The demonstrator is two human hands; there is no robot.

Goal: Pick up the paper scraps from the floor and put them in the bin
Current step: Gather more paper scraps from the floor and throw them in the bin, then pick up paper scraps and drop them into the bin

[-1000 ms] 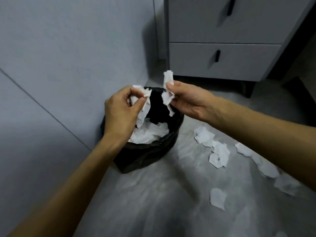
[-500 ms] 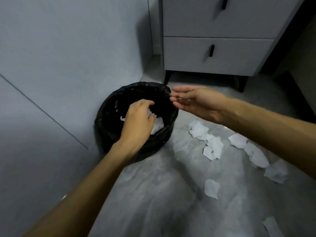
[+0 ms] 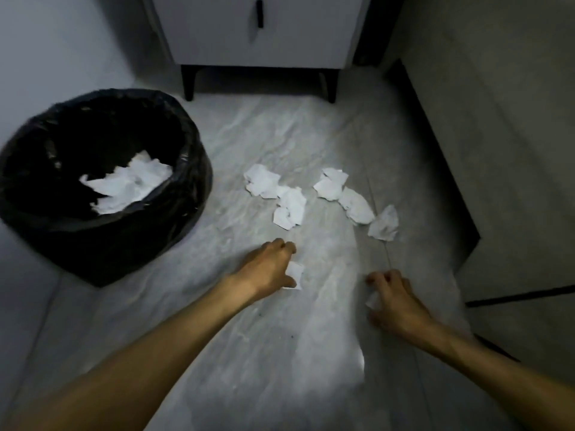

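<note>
Paper scraps (image 3: pixel 289 200), crumpled white, litter marbled floor (image 3: pixel 280 337); left hand (image 3: pixel 267 269) and right hand (image 3: pixel 395 303) fingers each curl around one.

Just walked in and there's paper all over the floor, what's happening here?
A person is clearing torn paper off the floor into a black-lined bin, which already holds a heap of scraps. Both hands are down at the floor: the left hand is closing on a small scrap, and the right hand on another. Two clusters of scraps remain beyond them, in front of a cabinet.
</note>
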